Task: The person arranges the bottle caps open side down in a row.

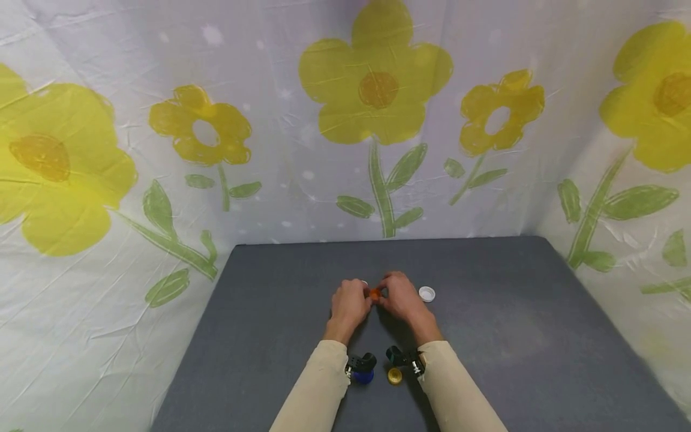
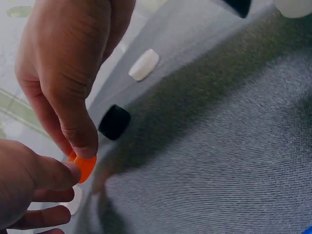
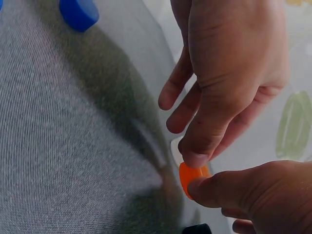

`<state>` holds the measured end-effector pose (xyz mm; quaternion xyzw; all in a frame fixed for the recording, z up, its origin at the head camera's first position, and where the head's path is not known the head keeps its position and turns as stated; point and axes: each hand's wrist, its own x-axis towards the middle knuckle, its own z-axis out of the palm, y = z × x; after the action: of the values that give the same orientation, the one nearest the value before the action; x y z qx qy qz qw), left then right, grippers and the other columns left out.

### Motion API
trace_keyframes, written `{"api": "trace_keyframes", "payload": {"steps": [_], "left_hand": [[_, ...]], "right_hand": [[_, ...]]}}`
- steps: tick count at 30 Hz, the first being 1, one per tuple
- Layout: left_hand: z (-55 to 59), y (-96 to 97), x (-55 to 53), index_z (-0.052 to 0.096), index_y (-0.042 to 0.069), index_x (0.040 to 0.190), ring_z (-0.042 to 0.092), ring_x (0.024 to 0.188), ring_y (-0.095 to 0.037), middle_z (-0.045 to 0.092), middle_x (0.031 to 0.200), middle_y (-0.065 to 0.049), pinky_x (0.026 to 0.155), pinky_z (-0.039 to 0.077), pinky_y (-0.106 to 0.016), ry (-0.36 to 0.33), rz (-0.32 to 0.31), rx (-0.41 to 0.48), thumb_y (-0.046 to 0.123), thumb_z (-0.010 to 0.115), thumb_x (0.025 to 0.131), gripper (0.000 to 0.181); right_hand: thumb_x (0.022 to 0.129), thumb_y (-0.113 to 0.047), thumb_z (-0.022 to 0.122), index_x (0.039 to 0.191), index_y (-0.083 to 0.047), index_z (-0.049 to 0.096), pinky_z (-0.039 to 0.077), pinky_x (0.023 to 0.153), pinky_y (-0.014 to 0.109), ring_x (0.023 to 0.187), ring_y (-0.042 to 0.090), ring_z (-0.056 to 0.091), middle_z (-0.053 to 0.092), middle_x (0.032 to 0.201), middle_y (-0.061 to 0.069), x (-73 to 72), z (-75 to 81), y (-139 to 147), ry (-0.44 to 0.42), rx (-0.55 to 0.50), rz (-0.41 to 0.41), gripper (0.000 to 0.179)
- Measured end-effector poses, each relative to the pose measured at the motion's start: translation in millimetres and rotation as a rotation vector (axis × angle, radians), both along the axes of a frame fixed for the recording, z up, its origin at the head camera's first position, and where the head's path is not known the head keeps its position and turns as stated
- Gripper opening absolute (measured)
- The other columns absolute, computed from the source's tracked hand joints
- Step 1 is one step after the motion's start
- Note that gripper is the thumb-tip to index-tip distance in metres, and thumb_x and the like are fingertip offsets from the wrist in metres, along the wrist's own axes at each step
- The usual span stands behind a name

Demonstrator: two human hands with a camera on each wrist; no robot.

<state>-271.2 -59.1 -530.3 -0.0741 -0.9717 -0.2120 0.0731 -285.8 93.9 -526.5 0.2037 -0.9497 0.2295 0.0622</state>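
An orange cap (image 1: 375,294) is held between both hands. The left hand (image 1: 349,302) pinches one side of it with thumb and fingers, while the right hand (image 1: 402,297) pinches the other side. In the right wrist view, the orange cap (image 3: 191,179) shows its round edge, with the left thumb above and the right thumb below. Fingers hide much of it in every view. A white cap (image 1: 426,294) lies just right of the right hand. Another white cap (image 2: 74,201) is partly hidden behind the left hand. Close by the right hand stands a black cap (image 2: 114,122).
A gold-yellow cap (image 1: 394,376) lies on the dark grey table (image 1: 270,336) between the forearms. Next to the left wrist is a blue cap (image 1: 363,376), partly covered by the wrist camera. A second blue piece (image 3: 79,13) shows in the right wrist view. Flower-printed cloth surrounds the table.
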Motion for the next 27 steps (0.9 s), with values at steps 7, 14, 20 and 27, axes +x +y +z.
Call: {"api": "trace_keyframes", "payload": {"steps": [7,14,20,27], "left_hand": [[15.2,-5.2,6.9,0.08,0.017,0.095,0.069,0.075,-0.02,0.076,0.091,-0.001,0.065,0.055,-0.041,0.007,0.003,0.057,0.022,0.078,0.088,0.01],[33.4,-9.2,15.0,0.08,0.015,0.101,0.071,0.084,-0.02,0.077,0.098,-0.002,0.075,0.057,-0.043,-0.014,0.008,0.105,0.022,0.078,0.088,0.015],[43.8,-11.9,21.1,0.08,0.015,0.102,0.072,0.088,-0.021,0.077,0.099,-0.001,0.077,0.057,-0.044,-0.008,-0.001,0.118,0.024,0.078,0.088,0.017],[53.6,-16.3,30.5,0.079,0.016,0.103,0.072,0.087,-0.02,0.077,0.099,0.0,0.076,0.058,-0.044,-0.016,-0.026,0.146,0.026,0.077,0.09,0.017]], "right_hand": [[0.08,-0.013,0.082,0.093,-0.002,0.078,0.046,0.104,0.052,0.122,0.042,0.058,0.065,0.125,0.026,8.1,14.7,-1.2,0.032,-0.018,-0.002,0.017],[0.082,-0.013,0.082,0.099,-0.004,0.078,0.045,0.106,0.052,0.127,0.041,0.055,0.062,0.132,0.024,14.9,30.8,-2.4,0.024,-0.013,-0.012,0.02],[0.081,-0.013,0.083,0.096,-0.004,0.078,0.043,0.108,0.053,0.13,0.042,0.052,0.061,0.133,0.023,23.7,43.9,-3.7,0.035,-0.03,-0.016,0.018],[0.084,-0.018,0.082,0.098,-0.006,0.078,0.04,0.111,0.054,0.137,0.041,0.046,0.059,0.138,0.021,33.7,53.7,-4.7,0.018,-0.042,-0.018,0.019]]}}
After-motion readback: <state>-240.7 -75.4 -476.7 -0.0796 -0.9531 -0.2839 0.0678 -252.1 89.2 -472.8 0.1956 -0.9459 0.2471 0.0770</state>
